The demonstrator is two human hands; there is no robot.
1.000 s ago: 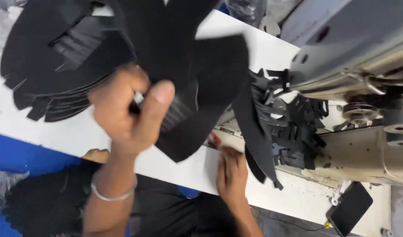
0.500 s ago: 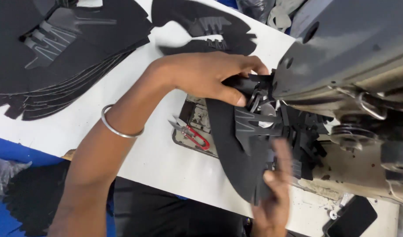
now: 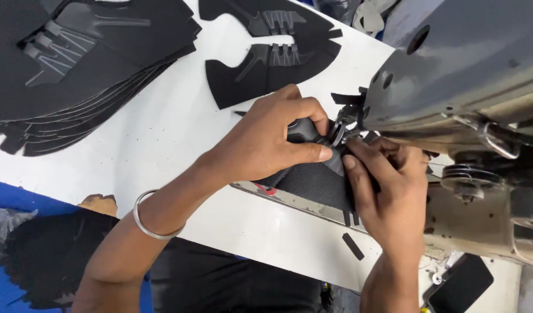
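Matt black mesh piece (image 3: 313,182)

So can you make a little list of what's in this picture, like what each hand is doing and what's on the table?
left hand: presses a black fabric piece down at the sewing machine
right hand: pinches the same piece from the other side, beside the needle area
wrist: silver bangle on the left arm
table: white, with the machine at its right
far left: stack of black cut pieces
top middle: single black cut piece lying flat
bottom right: dark phone
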